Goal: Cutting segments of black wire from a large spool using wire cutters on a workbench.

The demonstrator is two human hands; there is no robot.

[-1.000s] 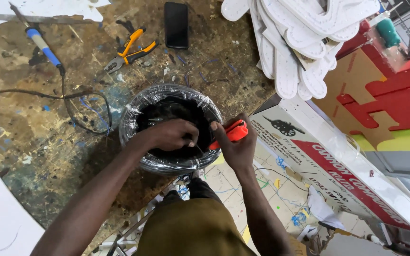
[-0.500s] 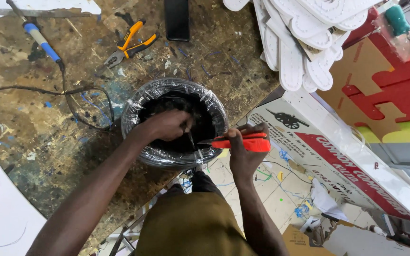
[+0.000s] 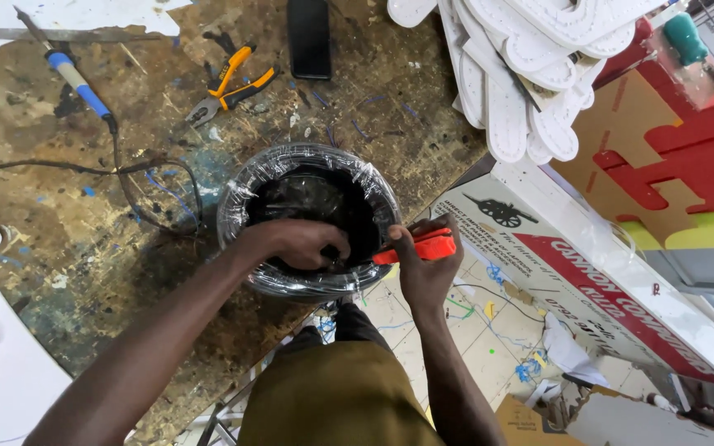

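A coil of black cable wrapped in clear plastic film [image 3: 307, 169] lies at the near edge of a worn wooden workbench [image 3: 59, 272]. My left hand [image 3: 295, 244] reaches into the coil's centre and grips the black bundle at its near side. My right hand [image 3: 425, 264] holds an orange-handled cutter [image 3: 419, 248], its tip pointing left against the coil's near right rim, close to my left fingers. The blade itself is hidden between hand and coil.
Orange-handled pliers [image 3: 229, 80], a blue-handled soldering iron [image 3: 76, 83] with its black cord, and a black phone [image 3: 308, 37] lie farther back on the bench. White foam cut-outs [image 3: 522, 74] are stacked at the back right. A long printed box [image 3: 588, 281] lies to the right.
My right hand has brought the orange cutter back in against the coil's rim. My left hand has stayed in the coil's centre, shifting slightly.
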